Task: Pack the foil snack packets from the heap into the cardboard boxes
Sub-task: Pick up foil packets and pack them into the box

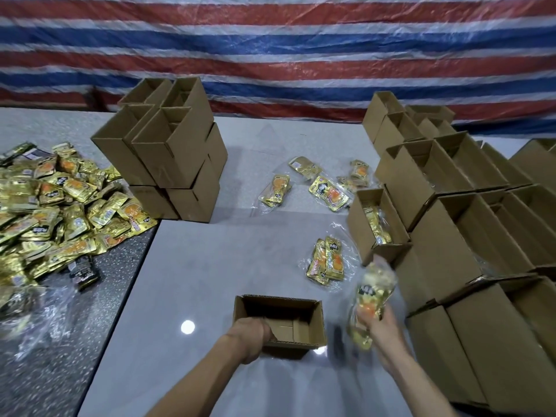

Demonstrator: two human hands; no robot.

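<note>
View from a head-worn camera, looking down on a grey desk [195,266]. At lower centre of the frame stands an open cardboard box [316,323]. The person's left hand [252,332] grips its near-left rim, fingers curled over the edge. Just right of the box, the right hand [383,326] grasps a bundle of foil packets [367,302] in clear wrap, held upright above the desk and not yet over the opening.

The step in hand appears to be loading this bundle. To do it well, the left hand should steady the box while the right brings the bundle over the opening, turns it to lie along the box, and lowers it flat to the floor, so that later bundles fit beside it.

The heap [45,206] of gold packets lies at the left of the frame. Three wrapped bundles [326,260] lie loose on the desk at centre, and rows of boxes [451,206] fill the right.

The held bundle is blurred, so its packet count cannot be told. The left fingertips are hidden inside the box. A dark smear beside the right wrist cannot be identified. The heap and the right-hand boxes are cut off by the frame edges.
</note>
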